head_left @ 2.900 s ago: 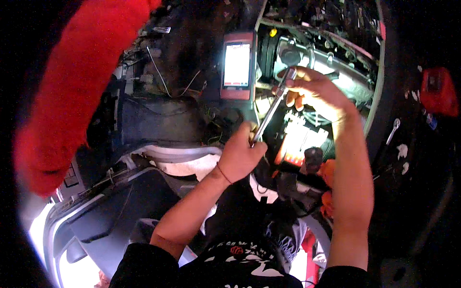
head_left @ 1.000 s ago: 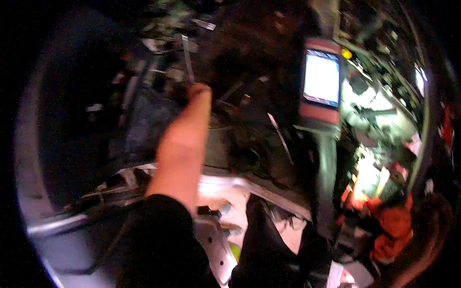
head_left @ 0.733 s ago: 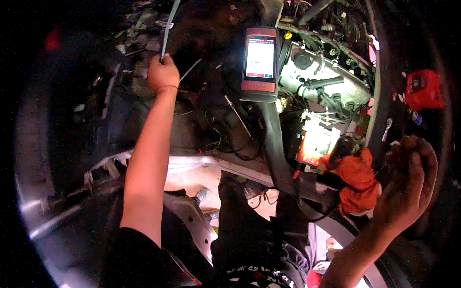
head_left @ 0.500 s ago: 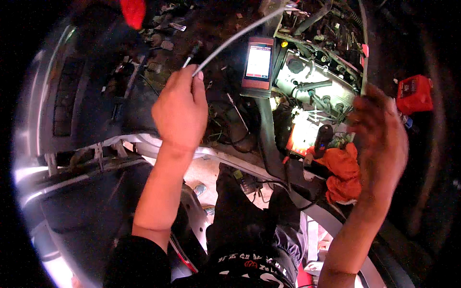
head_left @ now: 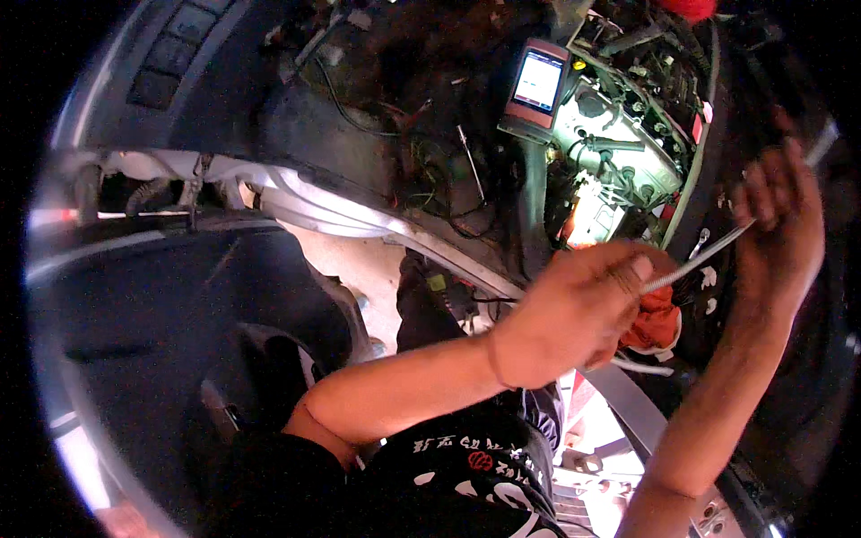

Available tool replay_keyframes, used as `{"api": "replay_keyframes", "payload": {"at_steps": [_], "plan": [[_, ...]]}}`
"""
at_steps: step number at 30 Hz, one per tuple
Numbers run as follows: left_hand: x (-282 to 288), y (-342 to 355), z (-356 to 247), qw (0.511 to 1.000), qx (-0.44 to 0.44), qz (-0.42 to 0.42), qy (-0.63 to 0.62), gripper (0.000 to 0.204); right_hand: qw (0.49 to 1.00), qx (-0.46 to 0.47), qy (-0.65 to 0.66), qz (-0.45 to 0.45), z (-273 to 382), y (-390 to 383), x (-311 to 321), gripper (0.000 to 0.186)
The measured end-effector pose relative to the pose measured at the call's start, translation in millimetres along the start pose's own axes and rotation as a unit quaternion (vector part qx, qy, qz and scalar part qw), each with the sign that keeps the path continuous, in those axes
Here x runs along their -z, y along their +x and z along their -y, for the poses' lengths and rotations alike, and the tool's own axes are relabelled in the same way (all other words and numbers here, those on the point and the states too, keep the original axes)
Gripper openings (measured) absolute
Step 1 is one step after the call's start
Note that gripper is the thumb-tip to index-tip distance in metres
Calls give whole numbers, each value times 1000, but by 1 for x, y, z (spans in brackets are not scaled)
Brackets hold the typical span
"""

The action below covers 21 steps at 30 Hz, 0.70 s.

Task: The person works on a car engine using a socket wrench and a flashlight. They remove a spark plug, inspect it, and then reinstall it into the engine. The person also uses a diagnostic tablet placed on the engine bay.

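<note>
My left hand [head_left: 583,305] has crossed to the right and is closed around a thin, pale flexible tube [head_left: 700,257]. A short end of the tube pokes out below that hand. Up and to the right, my right hand [head_left: 778,211] has its fingers curled on the same tube, which shows again beyond the fingertips, blurred. An orange-red cloth [head_left: 655,325] lies partly hidden behind my left hand. Beyond the hands is a lit engine [head_left: 619,148] in an open engine bay, with a handheld screen device [head_left: 535,90] propped at its left side.
A bright work light [head_left: 592,215] glows at the engine's near end. A thin metal rod [head_left: 471,163] lies left of the engine among wires. The pale body edge [head_left: 341,215] runs across the front, and a dark panel [head_left: 179,332] fills the left. Something red [head_left: 686,7] shows at the top.
My left hand has swung right and down with the tube. My right hand, earlier apart from it, now has its fingers on it. The view has turned, shifting the engine up and right.
</note>
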State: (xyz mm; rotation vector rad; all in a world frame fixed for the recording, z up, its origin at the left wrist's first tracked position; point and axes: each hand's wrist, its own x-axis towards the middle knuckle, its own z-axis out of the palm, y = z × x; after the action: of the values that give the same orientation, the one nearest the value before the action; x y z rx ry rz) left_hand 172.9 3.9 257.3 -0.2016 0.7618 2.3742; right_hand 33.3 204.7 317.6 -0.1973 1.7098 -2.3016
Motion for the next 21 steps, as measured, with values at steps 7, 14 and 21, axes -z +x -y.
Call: {"api": "replay_keyframes", "payload": {"at_steps": [7, 14, 21], "plan": [[-4, 58, 51, 989, 104, 44, -91, 22, 785, -321, -530, -12, -81, 50, 41, 24], [61, 37, -9, 974, -50, -173, 140, 29, 731, -151, -660, 78, -201, 125, 66, 15], [114, 132, -53, 695, -114, -205, 680, 35, 620, -125, -770, 88, -351, 138, 57, 27]]}}
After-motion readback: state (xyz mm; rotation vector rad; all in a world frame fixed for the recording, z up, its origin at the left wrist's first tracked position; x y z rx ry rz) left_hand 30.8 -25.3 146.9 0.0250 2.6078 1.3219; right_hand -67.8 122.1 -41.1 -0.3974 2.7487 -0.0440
